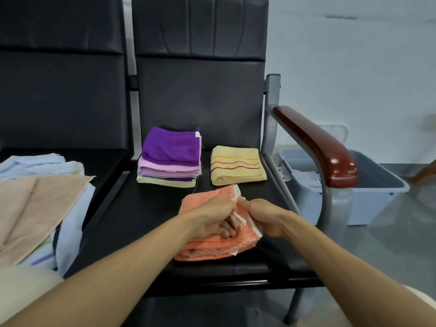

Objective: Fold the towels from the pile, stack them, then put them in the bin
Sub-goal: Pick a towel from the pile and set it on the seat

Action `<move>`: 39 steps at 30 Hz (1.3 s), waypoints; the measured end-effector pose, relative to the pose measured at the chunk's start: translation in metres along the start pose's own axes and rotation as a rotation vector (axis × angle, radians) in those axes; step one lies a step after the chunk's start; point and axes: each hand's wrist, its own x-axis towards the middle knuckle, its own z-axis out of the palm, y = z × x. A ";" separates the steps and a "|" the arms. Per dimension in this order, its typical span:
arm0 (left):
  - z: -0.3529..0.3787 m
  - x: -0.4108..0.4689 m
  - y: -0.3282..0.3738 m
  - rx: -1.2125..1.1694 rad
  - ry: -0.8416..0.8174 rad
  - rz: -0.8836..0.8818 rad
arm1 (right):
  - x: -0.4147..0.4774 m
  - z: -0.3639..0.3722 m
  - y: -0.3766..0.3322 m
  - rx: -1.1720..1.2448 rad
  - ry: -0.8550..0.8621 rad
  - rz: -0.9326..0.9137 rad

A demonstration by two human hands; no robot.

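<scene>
Black chair seat point(132, 232) bears an orange towel point(213, 252), gripped by left hand point(212, 218) and right hand point(266, 219).

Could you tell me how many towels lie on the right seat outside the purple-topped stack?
2: yellow towel, right of the stack; orange towel in front, in the left hand and right hand. None seems hidden.

Both hands, left point(212, 215) and right point(265, 214), grip the half-folded orange towel point(212, 249) on the black seat point(132, 220). Behind it sit a folded stack point(171, 159) and a yellow towel point(237, 165). The unfolded pile point(35, 204) lies left and the grey bin point(377, 199) stands right, beyond the armrest point(318, 145).
</scene>
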 end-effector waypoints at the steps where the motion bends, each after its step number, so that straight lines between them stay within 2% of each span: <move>1: -0.005 -0.003 -0.001 -0.031 -0.056 0.008 | 0.000 0.001 0.000 -0.019 -0.009 0.007; 4: -0.036 -0.016 -0.007 -0.128 -0.052 0.107 | 0.001 0.005 0.001 -0.092 -0.020 0.017; 7: -0.072 -0.027 -0.018 0.114 0.152 0.268 | 0.003 0.010 -0.001 -0.174 0.072 0.016; 9: -0.091 -0.035 -0.031 0.255 0.217 0.293 | 0.008 0.019 0.000 -0.286 0.195 0.002; 13: -0.100 -0.043 -0.038 0.273 0.081 0.242 | 0.016 0.034 0.002 -0.536 0.373 -0.031; 16: -0.101 -0.041 -0.038 0.269 0.094 0.238 | 0.020 0.040 -0.003 -0.653 0.414 -0.128; 19: -0.106 -0.036 -0.043 0.296 0.175 0.257 | 0.022 0.045 -0.011 -0.539 0.389 -0.337; 22: -0.106 -0.024 -0.049 0.241 0.405 0.302 | 0.017 0.048 -0.021 -0.323 0.295 -0.479; 24: -0.101 -0.021 -0.051 0.109 0.504 0.267 | 0.009 0.049 -0.030 -0.126 0.232 -0.549; 25: -0.099 -0.020 -0.052 -0.026 0.463 0.203 | 0.005 0.049 -0.034 -0.004 0.186 -0.565; 27: -0.097 -0.022 -0.052 -0.402 0.195 0.064 | -0.001 0.046 -0.040 0.162 0.126 -0.566; 29: -0.096 -0.030 -0.049 -0.661 -0.023 0.071 | -0.003 0.039 -0.043 0.280 0.109 -0.538; 31: -0.095 -0.038 -0.044 -0.709 -0.091 0.154 | -0.007 0.029 -0.043 0.391 0.072 -0.479; 33: -0.093 -0.041 -0.035 -0.678 -0.107 0.212 | -0.012 0.018 -0.040 0.450 0.029 -0.443; 35: -0.089 -0.036 -0.026 -0.541 -0.028 0.243 | -0.012 0.010 -0.033 0.357 0.057 -0.456; 39: -0.073 -0.014 -0.001 -0.069 0.234 0.346 | -0.002 0.000 -0.019 -0.176 0.359 -0.505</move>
